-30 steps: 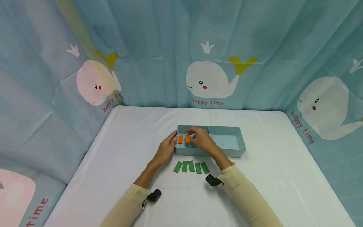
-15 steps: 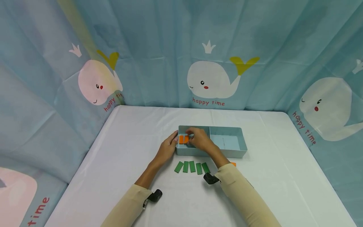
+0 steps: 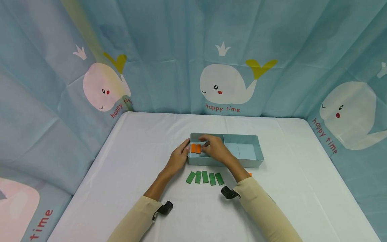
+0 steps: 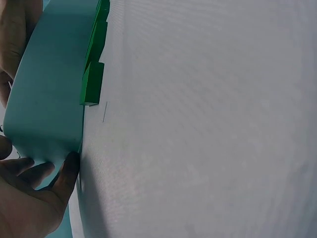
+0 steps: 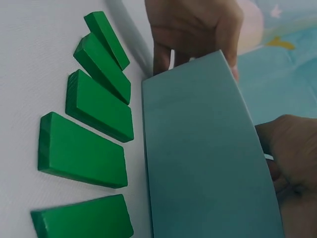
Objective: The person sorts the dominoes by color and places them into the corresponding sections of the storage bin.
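A blue-grey two-compartment box [image 3: 201, 161] sits on the table in the head view. My left hand [image 3: 176, 159] holds its left end, fingers against the outer wall and thumb at the rim. In the left compartment, one orange block [image 3: 193, 148] is beside a second orange block [image 3: 198, 149]. My right hand [image 3: 215, 148] is over that compartment, its bent fingers spread just right of the second block. Nothing shows between them, though contact with the block cannot be made out. In the right wrist view, the box wall partly hides the right hand [image 5: 297, 158].
Several green blocks [image 3: 205, 177] lie in a fanned row on the white table [image 3: 145, 148], in front of the box. An orange piece [image 3: 250, 174] shows partly behind the right forearm. The right compartment [image 3: 246, 151] has a bare floor. A whale-print curtain [image 3: 169, 84] hangs behind.
The second orange block has moved left beside the first and now stands straight. The right hand's fingers have come away from it slightly. The left hand stays on the box.
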`<state>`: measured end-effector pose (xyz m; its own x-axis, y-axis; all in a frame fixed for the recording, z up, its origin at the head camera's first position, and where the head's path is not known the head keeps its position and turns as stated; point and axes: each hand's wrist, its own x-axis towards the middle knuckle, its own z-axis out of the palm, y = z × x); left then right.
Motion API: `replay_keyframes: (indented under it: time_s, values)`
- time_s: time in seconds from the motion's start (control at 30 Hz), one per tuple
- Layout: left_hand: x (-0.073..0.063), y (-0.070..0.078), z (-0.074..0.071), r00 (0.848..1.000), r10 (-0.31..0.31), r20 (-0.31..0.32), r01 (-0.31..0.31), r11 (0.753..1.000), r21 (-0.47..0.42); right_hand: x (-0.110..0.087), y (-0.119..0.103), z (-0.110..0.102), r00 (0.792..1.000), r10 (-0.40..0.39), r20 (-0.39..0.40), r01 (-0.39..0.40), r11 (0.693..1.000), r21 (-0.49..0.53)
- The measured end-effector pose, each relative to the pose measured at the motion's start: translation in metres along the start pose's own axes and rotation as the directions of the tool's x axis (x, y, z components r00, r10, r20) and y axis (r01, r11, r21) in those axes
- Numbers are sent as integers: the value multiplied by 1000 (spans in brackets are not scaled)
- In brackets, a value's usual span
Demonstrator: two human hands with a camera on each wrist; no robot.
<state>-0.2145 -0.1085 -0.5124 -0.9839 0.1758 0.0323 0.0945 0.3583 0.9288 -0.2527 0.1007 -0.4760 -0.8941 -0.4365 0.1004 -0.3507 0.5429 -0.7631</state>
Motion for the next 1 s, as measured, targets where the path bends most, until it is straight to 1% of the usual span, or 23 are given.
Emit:
replay_keyframes:
  time_s: [0.17,0.3,0.4,0.53,0.8,1.0]
  values:
    - [1,-1,1,1000,4,0,-4,1000,2,-6,1,-3,998,-41,-37,41,999,-10]
    - [1,0,1,1000,5,-4,-5,1000,1,-12,3,-4,995,-69,-71,70,997,21]
    - [0,0,1,1000,9,-5,-9,1000,2,-16,4,-4,989,-105,-103,109,993,39]
    - [0,-1,1,1000,14,-5,-14,1000,10,-23,5,-5,976,-153,-153,160,987,33]
    - [-1,-2,1,1000,21,-5,-21,1000,5,-43,7,-12,961,-141,-237,160,985,64]
    - [0,-2,1,1000,21,-4,-21,1000,-3,-57,10,-18,956,-135,-260,167,981,104]
